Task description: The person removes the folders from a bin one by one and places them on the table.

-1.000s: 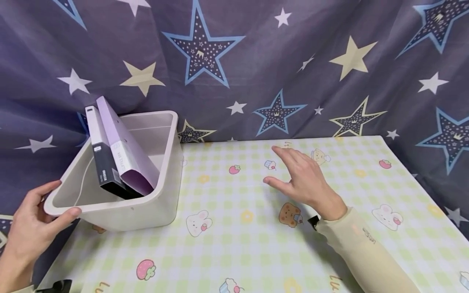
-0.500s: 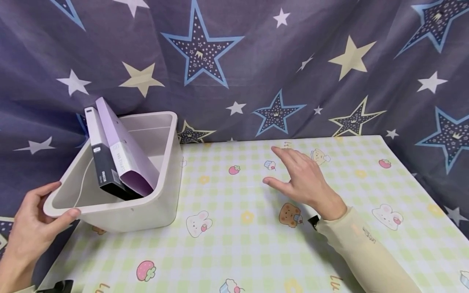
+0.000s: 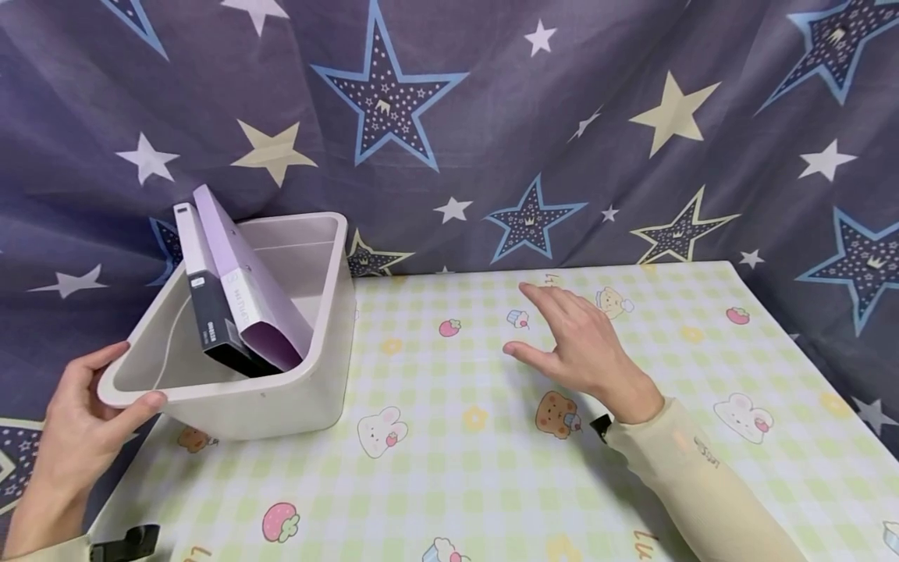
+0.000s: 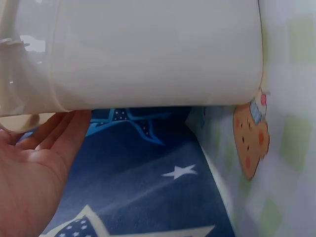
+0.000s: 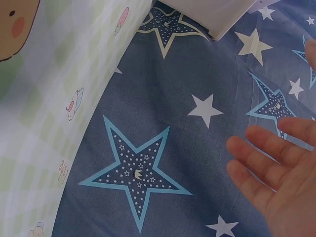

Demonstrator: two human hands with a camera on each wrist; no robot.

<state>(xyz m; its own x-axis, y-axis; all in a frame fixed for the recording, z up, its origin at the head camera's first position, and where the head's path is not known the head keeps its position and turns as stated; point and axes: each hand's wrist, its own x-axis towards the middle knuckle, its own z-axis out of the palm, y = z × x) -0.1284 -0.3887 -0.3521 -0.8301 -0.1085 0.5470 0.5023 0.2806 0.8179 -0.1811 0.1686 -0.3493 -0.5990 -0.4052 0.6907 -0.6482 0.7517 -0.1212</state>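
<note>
One black-and-white binder [image 3: 211,312] and one purple binder [image 3: 260,281] slant side by side in white bin [image 3: 232,415], upper ends sticking out, probably too long to lie flat. My left hand [image 3: 79,425] grips bin's near-left corner, likely steadying it, as bin sits at desk [image 3: 449,484] edge. My right hand [image 3: 586,347] holds nothing, fingers extended, well apart from bin, presumably not needed for grip.
</note>
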